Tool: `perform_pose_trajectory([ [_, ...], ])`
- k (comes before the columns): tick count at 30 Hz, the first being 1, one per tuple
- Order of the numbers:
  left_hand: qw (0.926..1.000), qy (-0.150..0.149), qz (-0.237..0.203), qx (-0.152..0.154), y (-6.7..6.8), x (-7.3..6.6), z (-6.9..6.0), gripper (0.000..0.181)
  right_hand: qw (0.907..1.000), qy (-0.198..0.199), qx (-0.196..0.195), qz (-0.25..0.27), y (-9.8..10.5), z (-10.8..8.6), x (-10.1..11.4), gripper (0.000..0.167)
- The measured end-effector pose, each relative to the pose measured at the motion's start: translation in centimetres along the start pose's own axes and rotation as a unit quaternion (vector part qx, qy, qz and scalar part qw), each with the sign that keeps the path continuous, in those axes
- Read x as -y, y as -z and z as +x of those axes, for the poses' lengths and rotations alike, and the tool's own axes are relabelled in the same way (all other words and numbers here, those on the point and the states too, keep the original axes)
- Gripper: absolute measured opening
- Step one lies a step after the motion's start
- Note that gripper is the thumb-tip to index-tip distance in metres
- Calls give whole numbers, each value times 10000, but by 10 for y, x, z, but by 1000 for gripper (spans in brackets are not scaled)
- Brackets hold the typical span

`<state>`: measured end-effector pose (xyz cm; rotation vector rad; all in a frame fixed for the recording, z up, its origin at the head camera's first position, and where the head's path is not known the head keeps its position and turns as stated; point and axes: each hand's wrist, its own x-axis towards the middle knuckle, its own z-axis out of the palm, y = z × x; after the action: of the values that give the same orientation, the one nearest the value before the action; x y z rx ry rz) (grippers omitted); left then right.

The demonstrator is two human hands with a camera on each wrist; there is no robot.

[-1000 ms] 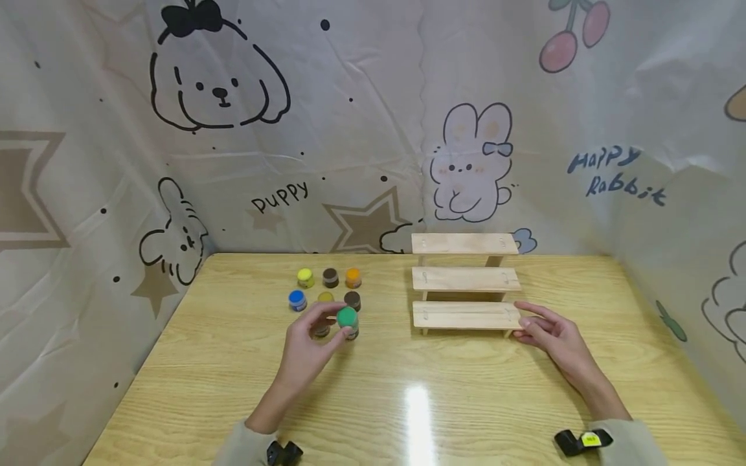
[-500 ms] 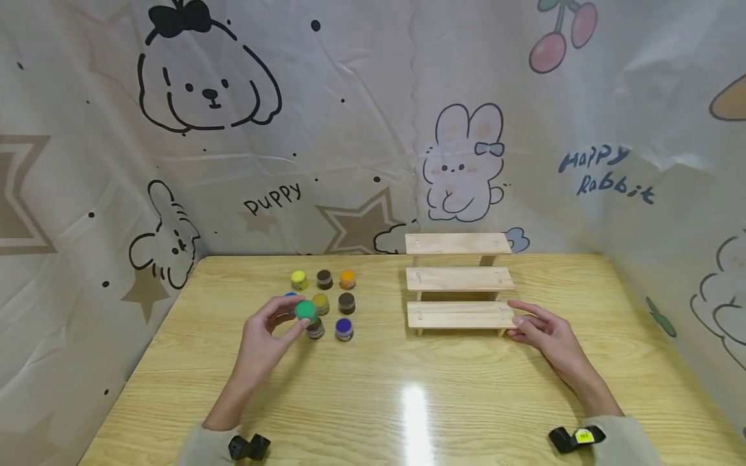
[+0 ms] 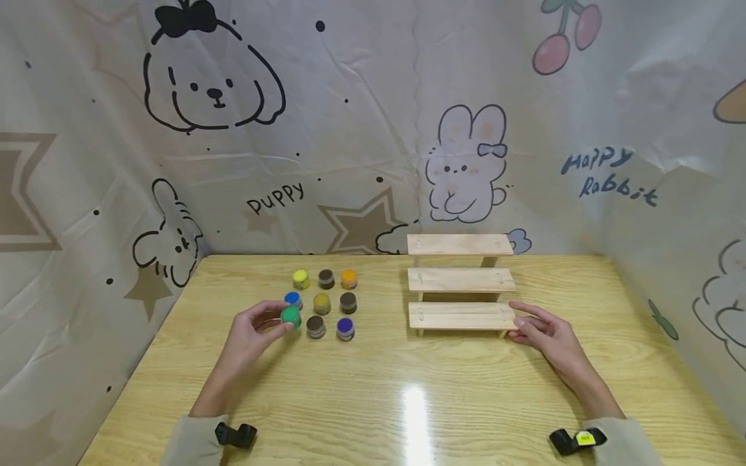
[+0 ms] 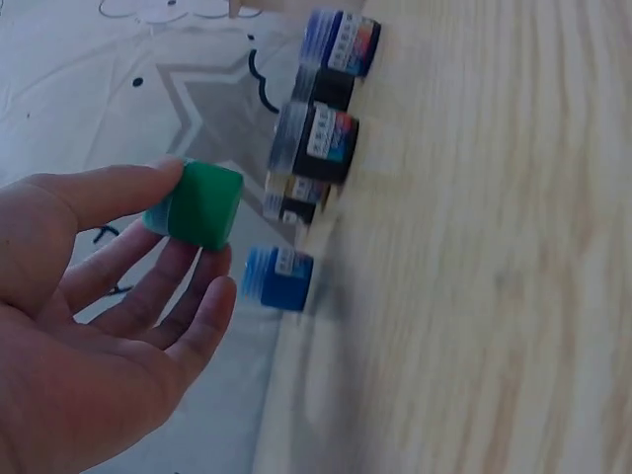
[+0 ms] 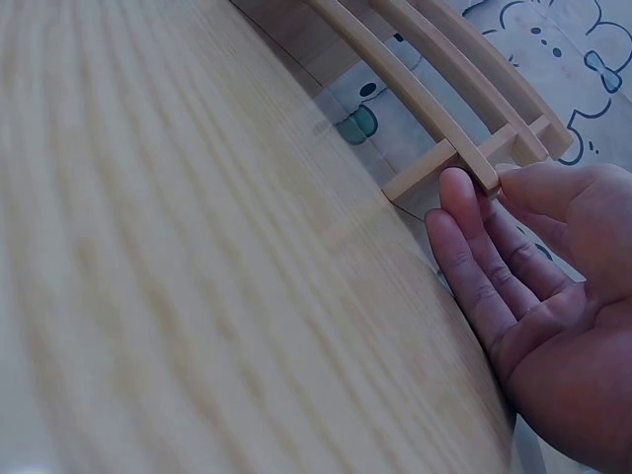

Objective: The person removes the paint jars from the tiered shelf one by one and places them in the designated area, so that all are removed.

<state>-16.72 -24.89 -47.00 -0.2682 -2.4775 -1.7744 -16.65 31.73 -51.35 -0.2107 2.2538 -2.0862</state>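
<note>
Between thumb and fingers, my left hand [image 3: 249,333] pinches a small green paint jar [image 3: 291,316]. In the left wrist view the green jar [image 4: 202,204] is held off the table, close to a blue paint jar [image 4: 281,278]. That blue jar [image 3: 293,299] stands just behind it in the head view. My right hand [image 3: 550,340] grips the right end of the lowest step of a three-tier wooden stand [image 3: 460,316]. Thumb above and fingers below hold the step's end [image 5: 474,163] in the right wrist view.
Beside the left hand stand several paint jars in rows: yellow [image 3: 300,279], orange [image 3: 348,279], dark brown [image 3: 348,302], ochre [image 3: 322,303] and purple [image 3: 345,329]. A patterned cloth wall [image 3: 361,129] rises behind the wooden table [image 3: 338,401].
My left hand has carried the green jar leftward, from near the purple jar to the left of the front row. My right hand has stayed on the stand.
</note>
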Motion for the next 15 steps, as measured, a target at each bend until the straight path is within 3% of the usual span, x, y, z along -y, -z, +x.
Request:
perform_pose_trajectory([
  [9, 9973, 556, 475, 31, 6, 12, 2, 41, 9999, -16, 28, 168, 0, 0, 0, 51],
  [15, 9958, 720, 570, 31, 9, 19, 2, 39, 9997, 3, 56, 225, 0, 0, 0, 51],
])
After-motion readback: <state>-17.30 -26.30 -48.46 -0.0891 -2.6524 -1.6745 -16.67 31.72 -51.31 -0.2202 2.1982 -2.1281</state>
